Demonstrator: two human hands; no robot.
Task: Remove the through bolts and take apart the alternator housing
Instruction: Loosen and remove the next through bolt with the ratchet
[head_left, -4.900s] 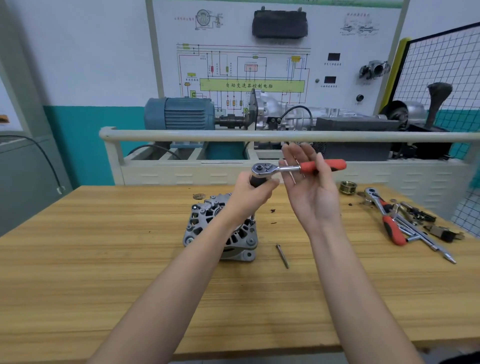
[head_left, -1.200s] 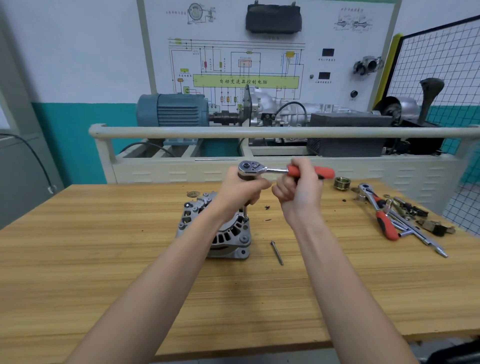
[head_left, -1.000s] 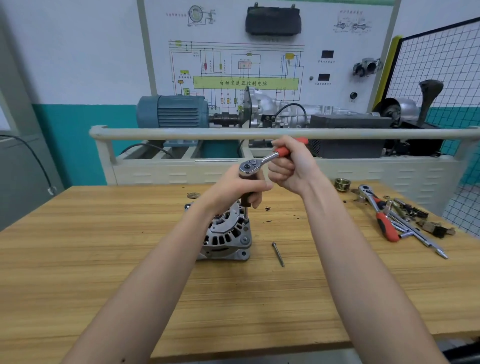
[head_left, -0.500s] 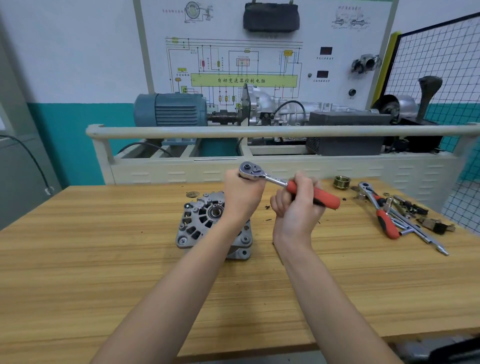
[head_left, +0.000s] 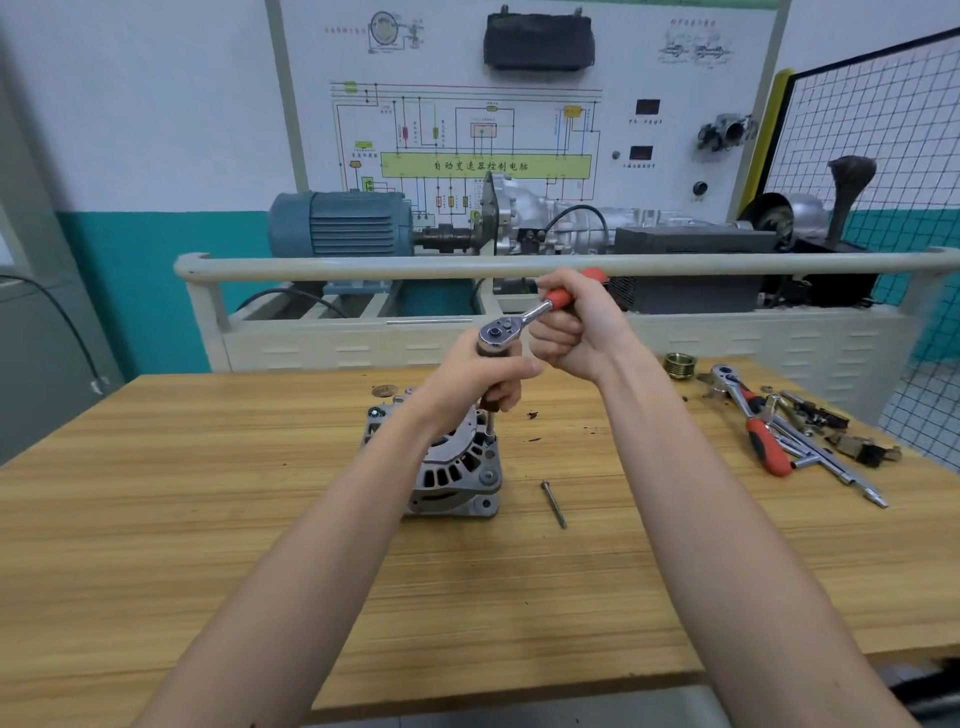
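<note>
Here, both hands on ratchet over alternator.

The wall diagram board — its green band reads "自动变速器控制电脑".

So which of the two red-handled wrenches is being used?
The ratchet held in both hands above the alternator. The other red-handled ratchet lies untouched among the tools at the table's right.

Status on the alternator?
Left hand grips extension; right hand grips ratchet handle. Alternator assembled; one bolt out on bench. Nothing blocking.
</note>
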